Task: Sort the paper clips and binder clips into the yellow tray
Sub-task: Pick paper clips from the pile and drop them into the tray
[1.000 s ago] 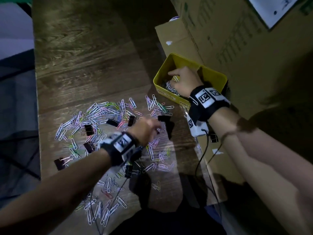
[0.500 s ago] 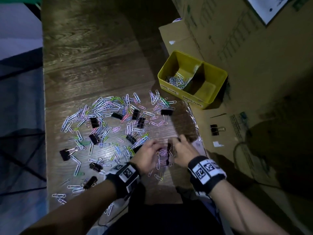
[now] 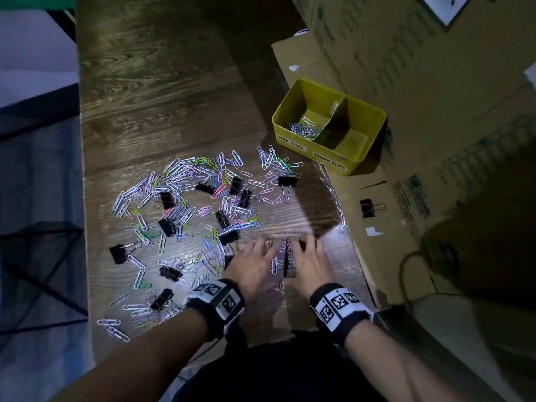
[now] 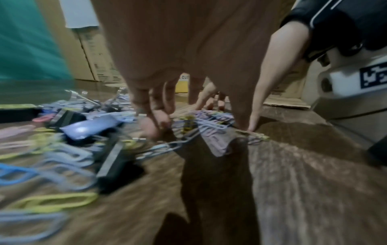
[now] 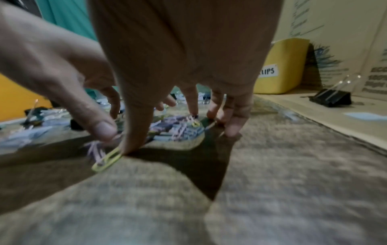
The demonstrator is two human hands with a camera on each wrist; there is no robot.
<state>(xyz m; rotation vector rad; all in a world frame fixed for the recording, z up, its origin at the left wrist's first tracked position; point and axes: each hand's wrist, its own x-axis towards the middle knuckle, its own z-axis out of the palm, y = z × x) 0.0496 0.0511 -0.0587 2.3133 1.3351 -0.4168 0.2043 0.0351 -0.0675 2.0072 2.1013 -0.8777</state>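
Note:
Coloured paper clips (image 3: 185, 181) and black binder clips (image 3: 166, 226) lie scattered over the wooden table (image 3: 174, 97). The yellow tray (image 3: 352, 166) stands at the right on cardboard. Its left compartment holds some paper clips (image 3: 303, 130); the right compartment looks bare. Near the table's front edge my left hand (image 3: 258, 252) and right hand (image 3: 303, 248) face each other, fingertips down on the wood. A small heap of paper clips (image 3: 282, 256) is hemmed in between them. In the right wrist view my right thumb presses on a yellow clip (image 5: 108, 160). Neither hand has lifted anything.
Large cardboard boxes (image 3: 435, 82) rise behind and to the right of the tray. One binder clip (image 3: 367, 208) lies alone on the flat cardboard (image 3: 385, 256) right of the table. The table's left edge drops off to a dark floor (image 3: 37, 227).
One second ago my right hand was in the tray's left compartment. It has come back to the front of the table, and both hands have closed in around a small heap of paper clips.

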